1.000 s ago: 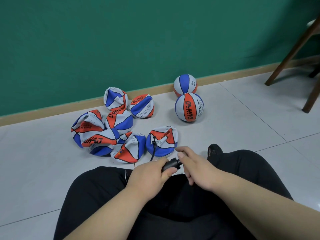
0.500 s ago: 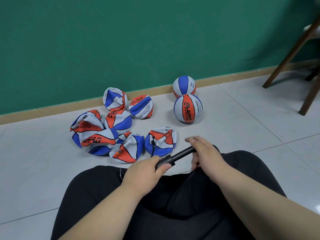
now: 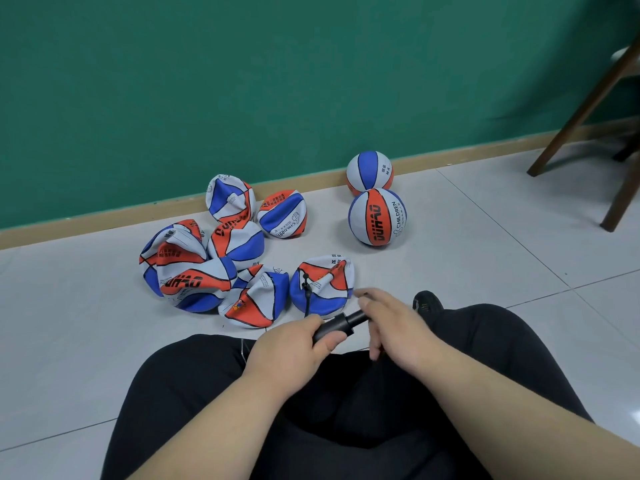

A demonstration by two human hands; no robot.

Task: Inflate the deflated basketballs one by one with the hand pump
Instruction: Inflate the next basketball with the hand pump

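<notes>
Pump point(image 3: 341, 323) spans between the hands, left hand point(image 3: 294, 344) and right hand point(image 3: 393, 327) both gripping it.

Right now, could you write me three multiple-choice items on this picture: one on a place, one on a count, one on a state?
1. Where are the round red, white and blue basketballs? A right of the heap of collapsed basketballs, near the green wall; B left of that heap; C on the lap.
2. How many basketballs are round? A four; B two; C six.
3. What does the left hand do? A rests flat; B holds a ball; C grips the black plastic hand pump.
Key: 1A, both stand right of the heap; 2B, all others are crumpled; 3C, its fingers wrap the barrel.
</notes>
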